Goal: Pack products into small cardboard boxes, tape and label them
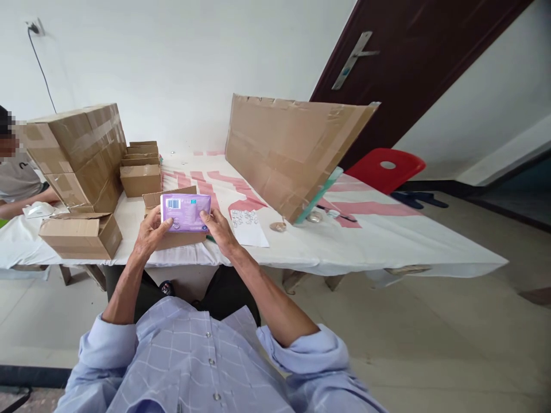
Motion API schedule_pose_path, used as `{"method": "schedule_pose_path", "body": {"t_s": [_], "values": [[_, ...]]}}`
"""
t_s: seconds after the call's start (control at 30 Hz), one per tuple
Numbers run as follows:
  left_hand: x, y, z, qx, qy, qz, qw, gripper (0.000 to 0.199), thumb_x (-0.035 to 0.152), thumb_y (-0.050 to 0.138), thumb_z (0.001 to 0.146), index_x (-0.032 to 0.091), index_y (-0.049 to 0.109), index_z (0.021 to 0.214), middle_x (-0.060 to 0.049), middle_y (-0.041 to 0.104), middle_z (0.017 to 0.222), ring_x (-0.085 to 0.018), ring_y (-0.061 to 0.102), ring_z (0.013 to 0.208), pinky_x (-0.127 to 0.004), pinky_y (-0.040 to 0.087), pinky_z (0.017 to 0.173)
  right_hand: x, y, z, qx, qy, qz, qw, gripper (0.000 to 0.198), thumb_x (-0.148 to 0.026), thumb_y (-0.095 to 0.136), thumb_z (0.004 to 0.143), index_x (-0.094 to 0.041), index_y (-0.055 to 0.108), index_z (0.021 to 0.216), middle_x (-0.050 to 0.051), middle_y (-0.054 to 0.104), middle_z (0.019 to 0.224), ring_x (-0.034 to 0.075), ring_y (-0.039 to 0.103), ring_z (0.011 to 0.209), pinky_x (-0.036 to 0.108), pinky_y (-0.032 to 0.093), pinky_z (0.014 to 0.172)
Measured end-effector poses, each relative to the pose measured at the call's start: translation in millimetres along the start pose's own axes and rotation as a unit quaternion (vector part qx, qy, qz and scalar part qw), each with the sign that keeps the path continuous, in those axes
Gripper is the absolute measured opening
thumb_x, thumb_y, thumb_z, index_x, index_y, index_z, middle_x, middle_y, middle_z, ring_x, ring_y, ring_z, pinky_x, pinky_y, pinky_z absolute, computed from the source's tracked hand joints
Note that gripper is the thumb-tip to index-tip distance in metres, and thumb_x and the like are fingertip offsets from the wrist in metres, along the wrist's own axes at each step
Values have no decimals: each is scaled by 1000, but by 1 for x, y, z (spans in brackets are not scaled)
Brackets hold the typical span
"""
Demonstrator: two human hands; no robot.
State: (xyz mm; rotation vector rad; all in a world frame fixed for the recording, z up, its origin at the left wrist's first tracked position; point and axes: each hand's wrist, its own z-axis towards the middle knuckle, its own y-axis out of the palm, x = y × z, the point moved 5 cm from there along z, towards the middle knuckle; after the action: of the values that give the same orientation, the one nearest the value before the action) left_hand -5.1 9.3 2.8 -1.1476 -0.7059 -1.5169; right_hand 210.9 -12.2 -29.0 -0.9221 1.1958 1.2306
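Note:
Between my two hands I hold a purple soft pack (pixel 186 213) with a barcode on its upper left; what is inside it does not show. My left hand (pixel 151 232) grips its left end, thumb on the near face. On the right end, my right hand (pixel 220 230) pinches it with the thumb in front. Just behind and below the pack stands an open cardboard box (pixel 183 241), partly covered by the pack and my hands. A white sheet with handwriting (pixel 249 228) lies on the table to the right of my right hand.
A small carton (pixel 77 236) and large stacked cartons (pixel 81 155) stand at the left, with more small boxes (pixel 141 178) behind. A cardboard panel (pixel 288 149) leans at the right. A person (pixel 21 178) sits far left; a red chair (pixel 385 169) is beyond the table.

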Motion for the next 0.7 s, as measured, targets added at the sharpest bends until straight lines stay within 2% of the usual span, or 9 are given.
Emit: {"method": "schedule_pose_path", "body": {"t_s": [0.2, 0.33, 0.5, 0.6, 0.7], "values": [[-21, -5, 10, 39, 12, 9, 999, 62, 65, 82, 86, 20, 74, 128, -7, 77, 105, -23, 70, 87, -26, 49, 58, 9, 3, 16, -4, 10, -19, 1000, 77, -89, 73, 69, -24, 59, 107, 10, 73, 108, 29, 71, 107, 34, 62, 68], [-25, -6, 13, 36, 8, 11, 999, 63, 67, 81, 86, 20, 73, 127, -4, 75, 93, -19, 66, 76, -26, 47, 57, 10, 4, 18, -3, -6, -25, 1000, 73, -88, 71, 74, -23, 60, 106, 9, 73, 103, 28, 71, 107, 34, 63, 71], [-26, -5, 16, 34, 5, 20, 999, 62, 68, 79, 88, 20, 74, 127, -2, 71, 82, -18, 61, 68, -28, 48, 59, 11, 3, 20, -10, -3, -27, 1000, 70, -86, 71, 76, -23, 61, 106, 10, 74, 109, 26, 71, 108, 32, 63, 71], [-25, -5, 16, 27, 11, 29, 999, 61, 68, 78, 89, 21, 74, 127, -1, 69, 80, -18, 61, 67, -28, 48, 58, 12, 2, 21, -12, -4, -26, 1000, 71, -87, 71, 74, -23, 60, 104, 9, 74, 108, 27, 71, 106, 33, 62, 71], [-27, -7, 13, 19, 20, 43, 999, 62, 67, 78, 89, 21, 72, 130, -3, 72, 87, -18, 62, 68, -27, 49, 57, 14, 3, 20, -13, -9, -25, 1000, 71, -87, 70, 74, -24, 58, 103, 9, 75, 104, 28, 72, 106, 36, 62, 75]]}}
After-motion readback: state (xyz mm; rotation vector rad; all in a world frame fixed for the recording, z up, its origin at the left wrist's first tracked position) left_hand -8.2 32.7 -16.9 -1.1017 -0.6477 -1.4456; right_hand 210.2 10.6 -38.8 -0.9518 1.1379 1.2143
